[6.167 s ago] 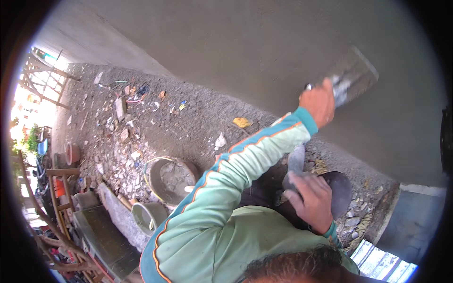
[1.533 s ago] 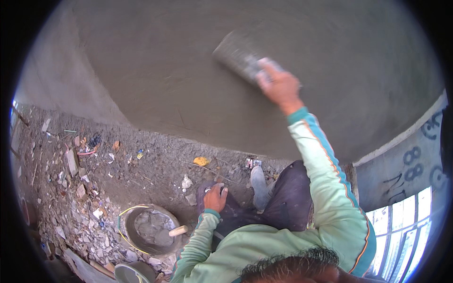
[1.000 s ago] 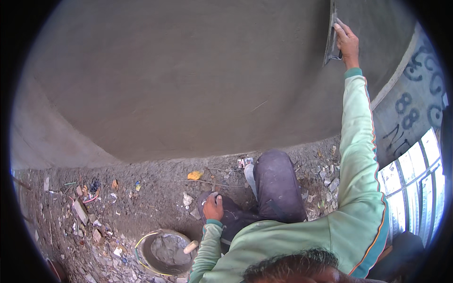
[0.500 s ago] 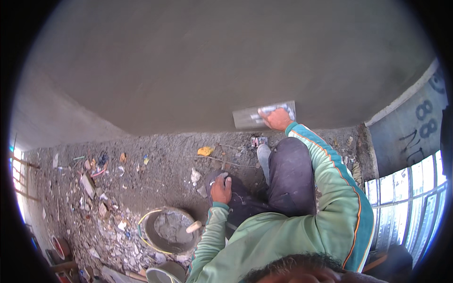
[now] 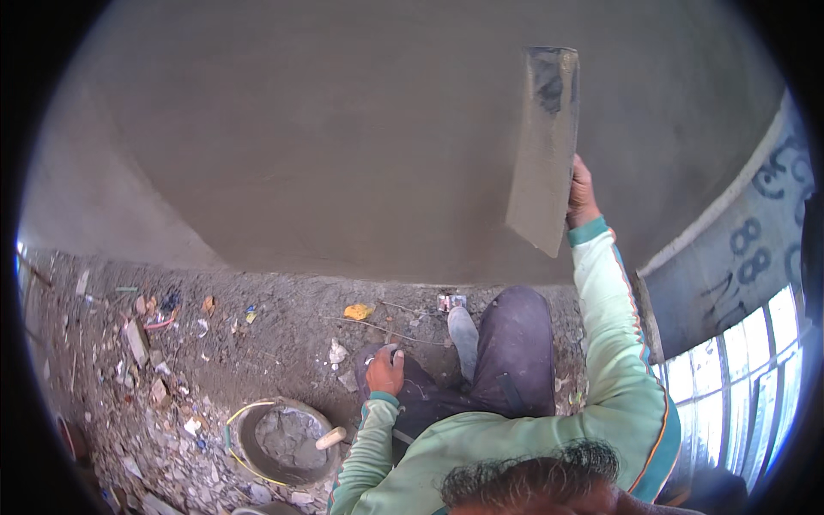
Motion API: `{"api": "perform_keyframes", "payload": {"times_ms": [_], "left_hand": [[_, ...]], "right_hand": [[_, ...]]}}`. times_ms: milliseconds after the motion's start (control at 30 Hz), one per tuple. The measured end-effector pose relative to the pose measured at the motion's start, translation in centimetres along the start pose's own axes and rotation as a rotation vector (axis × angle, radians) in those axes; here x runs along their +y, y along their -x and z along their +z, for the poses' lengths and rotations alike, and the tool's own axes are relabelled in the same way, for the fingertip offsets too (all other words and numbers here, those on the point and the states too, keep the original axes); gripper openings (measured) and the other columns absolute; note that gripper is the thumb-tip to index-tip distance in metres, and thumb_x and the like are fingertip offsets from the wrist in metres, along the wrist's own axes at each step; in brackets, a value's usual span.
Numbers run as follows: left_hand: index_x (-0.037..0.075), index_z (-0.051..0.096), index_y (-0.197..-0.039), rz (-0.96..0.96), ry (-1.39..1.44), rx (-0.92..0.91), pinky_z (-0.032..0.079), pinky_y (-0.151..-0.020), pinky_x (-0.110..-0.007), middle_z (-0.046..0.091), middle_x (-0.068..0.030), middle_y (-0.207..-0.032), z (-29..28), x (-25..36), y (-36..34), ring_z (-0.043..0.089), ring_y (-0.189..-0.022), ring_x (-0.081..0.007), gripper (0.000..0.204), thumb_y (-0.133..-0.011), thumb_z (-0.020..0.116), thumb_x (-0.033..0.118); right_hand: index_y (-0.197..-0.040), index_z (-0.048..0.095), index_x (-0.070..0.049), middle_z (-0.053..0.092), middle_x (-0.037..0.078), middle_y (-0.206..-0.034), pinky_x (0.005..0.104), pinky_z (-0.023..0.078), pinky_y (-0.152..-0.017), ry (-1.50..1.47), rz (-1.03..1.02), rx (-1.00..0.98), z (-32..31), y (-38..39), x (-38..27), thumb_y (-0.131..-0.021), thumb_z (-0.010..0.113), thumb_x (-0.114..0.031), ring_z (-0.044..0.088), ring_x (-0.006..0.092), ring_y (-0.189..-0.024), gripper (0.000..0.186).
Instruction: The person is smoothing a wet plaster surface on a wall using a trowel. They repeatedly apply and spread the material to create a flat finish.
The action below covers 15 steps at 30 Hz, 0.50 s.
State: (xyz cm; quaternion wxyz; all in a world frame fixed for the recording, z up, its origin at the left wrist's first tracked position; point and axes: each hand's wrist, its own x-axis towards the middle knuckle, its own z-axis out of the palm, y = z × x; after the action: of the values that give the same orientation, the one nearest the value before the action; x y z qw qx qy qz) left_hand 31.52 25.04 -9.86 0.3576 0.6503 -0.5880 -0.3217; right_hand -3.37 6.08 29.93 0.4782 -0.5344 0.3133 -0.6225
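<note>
My right hand (image 5: 583, 193) is closed on the handle of a plastering trowel (image 5: 545, 159), raised upright in front of the wall. The flat face of its long steel blade is turned into view, coated with wet grey mortar except for a dark patch near the top. Behind my fingers the handle is hidden. The wall (image 5: 343, 154) carries a smooth coat of damp grey plaster. My left hand (image 5: 384, 371) rests on my bent left knee, thumb apart from the fingers, nothing visible in it.
Left of my knee stands a bucket (image 5: 238, 433) of mortar with a wooden-handled tool (image 5: 330, 438) in it. Rubble (image 5: 163, 438) covers the ground around it. A yellow scrap (image 5: 358, 312) lies near the wall's base. Corrugated metal sheeting (image 5: 730, 386) stands at right.
My right hand has lifted the trowel from low on the wall, turning it from level to upright with its coated face showing. My left hand stays on the knee. The view has shifted.
</note>
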Motion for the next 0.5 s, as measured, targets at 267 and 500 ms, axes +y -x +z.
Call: {"api": "perform_keyframes", "payload": {"times_ms": [267, 500], "left_hand": [[0.008, 0.071, -0.119, -0.018, 0.055, 0.011, 0.052, -0.093, -0.048, 0.073, -0.0183, -0.116, -0.2, -0.7, 0.3, 0.069, -0.106, -0.0397, 0.035, -0.097, 0.064, 0.034], [0.009, 0.071, -0.119, -0.016, 0.014, 0.031, 0.052, -0.091, -0.05, 0.074, -0.0192, -0.112, 0.0, -0.8, 0.7, 0.068, -0.105, -0.0417, 0.037, -0.097, 0.063, 0.038]], "right_hand": [[-0.126, 0.073, -0.021, 0.077, 0.007, -0.111, 0.041, 0.059, -0.078, 1.74, -1.04, -0.344, 11.5, -5.8, -8.8, -0.09, 0.074, -0.03, 0.074, 0.0296, -0.095, 0.037], [-0.128, 0.072, -0.025, 0.076, 0.005, -0.114, 0.0433, 0.059, -0.083, 1.977, -0.838, -0.068, 19.9, -15.2, -11.6, -0.093, 0.07, -0.037, 0.073, 0.0319, -0.098, 0.037]]}}
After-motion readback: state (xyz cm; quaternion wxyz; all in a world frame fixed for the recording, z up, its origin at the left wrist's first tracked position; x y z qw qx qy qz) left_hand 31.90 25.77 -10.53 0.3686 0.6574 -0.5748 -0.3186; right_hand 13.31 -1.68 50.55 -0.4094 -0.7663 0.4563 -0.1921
